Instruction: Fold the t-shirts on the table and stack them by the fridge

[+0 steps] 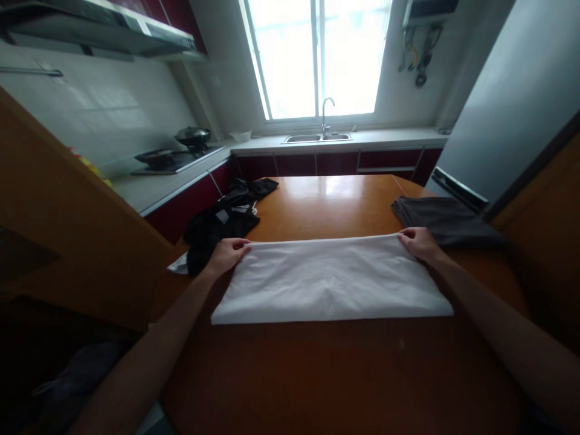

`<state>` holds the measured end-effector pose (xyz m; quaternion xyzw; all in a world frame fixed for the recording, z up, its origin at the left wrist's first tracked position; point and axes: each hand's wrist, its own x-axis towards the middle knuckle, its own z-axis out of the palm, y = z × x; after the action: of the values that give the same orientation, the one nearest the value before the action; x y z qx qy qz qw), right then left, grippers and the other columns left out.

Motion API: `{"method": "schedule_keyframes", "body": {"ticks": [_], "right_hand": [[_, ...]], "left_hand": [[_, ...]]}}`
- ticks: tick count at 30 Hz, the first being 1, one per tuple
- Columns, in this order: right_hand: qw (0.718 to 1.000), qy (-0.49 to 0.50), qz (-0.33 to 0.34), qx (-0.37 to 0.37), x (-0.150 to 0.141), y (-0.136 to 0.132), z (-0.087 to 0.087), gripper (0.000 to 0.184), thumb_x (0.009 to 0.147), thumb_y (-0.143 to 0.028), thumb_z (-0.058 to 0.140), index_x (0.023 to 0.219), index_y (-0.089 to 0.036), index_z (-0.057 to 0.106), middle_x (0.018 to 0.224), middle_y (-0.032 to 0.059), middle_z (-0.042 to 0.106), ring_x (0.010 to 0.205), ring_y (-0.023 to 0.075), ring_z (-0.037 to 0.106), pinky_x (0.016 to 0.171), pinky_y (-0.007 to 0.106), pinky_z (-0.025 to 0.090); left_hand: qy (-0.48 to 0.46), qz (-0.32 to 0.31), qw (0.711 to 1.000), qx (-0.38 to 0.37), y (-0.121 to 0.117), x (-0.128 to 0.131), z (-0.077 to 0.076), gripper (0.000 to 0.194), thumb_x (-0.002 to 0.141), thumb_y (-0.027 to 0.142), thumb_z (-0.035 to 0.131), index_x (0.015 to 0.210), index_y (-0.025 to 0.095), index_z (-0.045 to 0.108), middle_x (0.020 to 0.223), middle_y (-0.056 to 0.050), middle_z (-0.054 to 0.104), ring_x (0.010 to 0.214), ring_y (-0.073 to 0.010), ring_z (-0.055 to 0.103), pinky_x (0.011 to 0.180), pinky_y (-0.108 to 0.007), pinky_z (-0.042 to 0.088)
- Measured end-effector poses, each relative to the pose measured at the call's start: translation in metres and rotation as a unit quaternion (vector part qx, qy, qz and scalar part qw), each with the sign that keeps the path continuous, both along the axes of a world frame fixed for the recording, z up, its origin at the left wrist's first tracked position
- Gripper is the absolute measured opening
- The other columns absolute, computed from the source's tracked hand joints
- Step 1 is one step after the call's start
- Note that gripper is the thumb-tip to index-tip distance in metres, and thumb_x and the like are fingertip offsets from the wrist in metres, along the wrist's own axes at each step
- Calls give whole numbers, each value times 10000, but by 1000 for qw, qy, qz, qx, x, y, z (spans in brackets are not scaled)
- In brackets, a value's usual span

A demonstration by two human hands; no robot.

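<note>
A white cloth (330, 281), folded into a wide band, lies on the wooden table (317, 374) in front of me. My left hand (229, 254) pinches its far left corner between thumb and fingers. At the far right corner, my right hand (417, 243) grips the cloth the same way. The far edge is stretched nearly straight between both hands, while the near edge rests flat on the table. Slight creases run across the middle of the cloth.
Crumpled black clothing (222, 223) lies at the table's left side. A folded dark grey cloth (446, 220) sits on the right, just beyond my right hand. Behind are a sink (317, 138), a stove with a pan (156, 158), and a tall fridge (502, 103).
</note>
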<state>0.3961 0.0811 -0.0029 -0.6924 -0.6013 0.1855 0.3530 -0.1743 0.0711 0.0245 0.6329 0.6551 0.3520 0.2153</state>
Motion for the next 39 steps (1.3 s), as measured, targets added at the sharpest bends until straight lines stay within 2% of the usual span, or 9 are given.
{"method": "schedule_keyframes", "body": {"ticks": [11, 15, 18, 21, 24, 26, 29, 33, 39], "right_hand": [[999, -43, 2, 26, 8, 16, -5, 228, 784, -271, 602, 852, -140, 776, 885, 121, 785, 824, 250, 715, 737, 304, 532], [997, -80, 10, 3, 5, 17, -11, 257, 830, -272, 573, 909, -125, 769, 935, 133, 778, 879, 258, 712, 792, 322, 528], [987, -162, -12, -4, -6, 6, -3, 317, 885, -295, 548, 1032, -101, 752, 1039, 188, 746, 967, 303, 690, 857, 380, 520], [966, -253, -4, 49, -38, -19, 11, 450, 943, -329, 480, 1247, -57, 668, 1234, 259, 656, 1137, 377, 609, 961, 478, 479], [961, -242, 89, 103, -90, -54, 17, 523, 990, -345, 395, 1419, -87, 546, 1416, 217, 567, 1322, 364, 488, 1106, 483, 381], [952, -242, 162, 94, -123, -78, 12, 576, 1013, -395, 361, 1504, -108, 455, 1550, 182, 455, 1430, 333, 387, 1175, 462, 305], [938, -269, 216, 29, -153, -102, -3, 638, 1021, -453, 347, 1555, -105, 376, 1653, 167, 281, 1527, 315, 235, 1226, 502, 187], [934, -272, 231, -23, -158, -102, -12, 672, 1027, -482, 340, 1570, -87, 341, 1668, 182, 214, 1553, 308, 160, 1231, 535, 146], [947, -255, 193, 3, -165, -70, -2, 629, 1025, -418, 346, 1568, -101, 337, 1662, 194, 217, 1547, 314, 182, 1212, 576, 169]], "left_hand": [[6, 8, 1000, 20, 15, -5, -10, 477, 665, 536, 766, 946, 151, 802, 886, -104, 783, 827, -265, 705, 720, -304, 519], [68, 11, 998, 7, 18, -6, -18, 379, 761, 471, 702, 975, 168, 780, 962, -102, 779, 907, -264, 710, 810, -307, 528], [146, 16, 989, 32, 15, -2, -16, 399, 822, 400, 654, 1118, 143, 734, 1090, -131, 746, 988, -272, 696, 901, -332, 528], [223, -7, 970, 102, 1, 23, -8, 473, 889, 359, 589, 1302, 134, 639, 1319, -168, 643, 1219, -311, 604, 1063, -411, 459], [261, -119, 950, 124, -26, 71, -8, 507, 993, 385, 463, 1441, 157, 529, 1473, -157, 542, 1378, -294, 486, 1170, -445, 355], [284, -190, 933, 115, -48, 104, -16, 546, 1032, 444, 399, 1508, 185, 463, 1570, -145, 443, 1467, -297, 377, 1208, -473, 286], [320, -227, 917, 66, -73, 134, -31, 596, 1039, 523, 371, 1563, 239, 394, 1654, -127, 294, 1533, -348, 226, 1211, -579, 208], [343, -223, 912, 31, -79, 142, -31, 621, 1047, 526, 343, 1583, 213, 356, 1673, -145, 223, 1547, -360, 165, 1202, -623, 185], [333, -235, 910, 71, -52, 188, -14, 572, 1052, 430, 360, 1572, 192, 364, 1650, -157, 287, 1534, -340, 229, 1201, -598, 225]]}}
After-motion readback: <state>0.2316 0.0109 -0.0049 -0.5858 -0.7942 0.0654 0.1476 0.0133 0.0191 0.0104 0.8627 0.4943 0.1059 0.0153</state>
